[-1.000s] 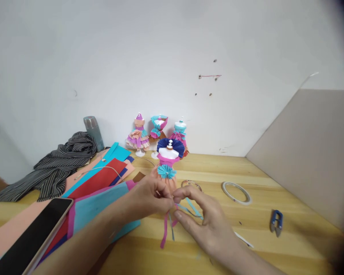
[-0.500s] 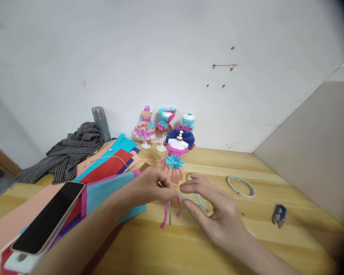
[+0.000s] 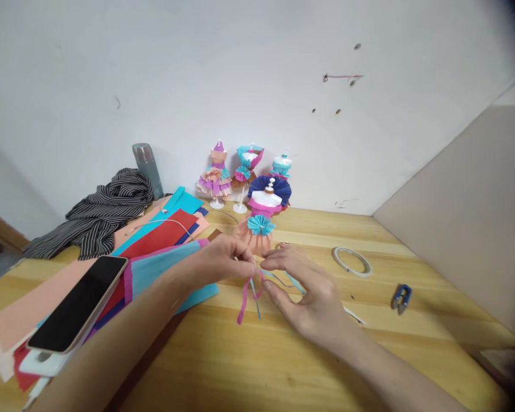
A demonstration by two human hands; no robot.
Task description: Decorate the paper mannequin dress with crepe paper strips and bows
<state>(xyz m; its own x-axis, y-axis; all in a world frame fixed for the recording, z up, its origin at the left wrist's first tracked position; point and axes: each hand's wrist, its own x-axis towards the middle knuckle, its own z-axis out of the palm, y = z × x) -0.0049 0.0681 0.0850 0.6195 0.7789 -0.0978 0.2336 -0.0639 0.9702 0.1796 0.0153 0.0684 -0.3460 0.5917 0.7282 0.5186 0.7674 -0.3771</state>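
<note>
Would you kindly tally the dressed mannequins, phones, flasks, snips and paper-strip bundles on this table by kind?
Dressed mannequins: 4
Phone: 1
Flask: 1
Snips: 1
Bundle of paper strips, pinched between left hand and right hand: 1
Total: 8

Four mannequins (image 3: 265, 201); one phone (image 3: 78, 302)
</note>
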